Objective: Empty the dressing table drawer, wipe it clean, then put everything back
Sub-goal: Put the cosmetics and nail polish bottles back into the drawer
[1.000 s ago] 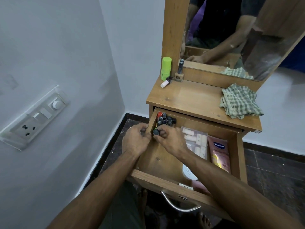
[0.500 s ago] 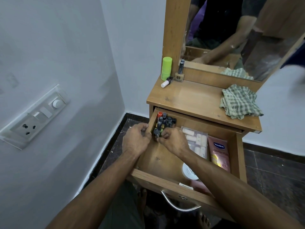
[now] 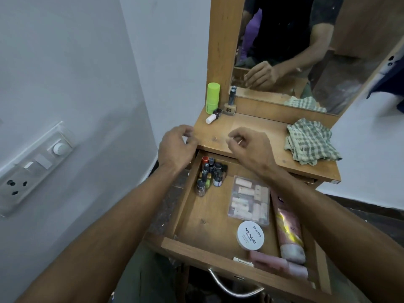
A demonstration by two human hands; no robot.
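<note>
**Q:** What has moved since a second ago?

**A:** Both of your hands have risen out of the drawer [image 3: 209, 215]. They were at the nail polish bottles [image 3: 209, 173] and are now over the front edge of the tabletop [image 3: 258, 125].

**Q:** How do the fingers lie?

**A:** On your left hand [image 3: 177, 147] they curl inward at the table's front-left corner. On your right hand [image 3: 251, 147] thumb and forefinger draw together around a pale glint. It cannot be told whether either hand encloses a bottle.

**Q:** Why hold them there?

**A:** Probably to set items down. A green cylinder [image 3: 212, 97], an upright bottle [image 3: 231, 101] and a toppled bottle [image 3: 213, 116] already stand at the back-left of the top, which suggests that is the unloading area.

**Q:** Where does the task stand?

**A:** Emptying looks barely begun. The drawer is pulled out and still holds the bottle cluster in its back-left corner, a clear compartment box [image 3: 249, 200] in the middle, a white jar [image 3: 250, 235] just in front of the box, and a pink tube [image 3: 288, 228] along the right wall. The checked cloth [image 3: 310, 142] lies crumpled on the tabletop's right side, within reach for wiping.
</note>
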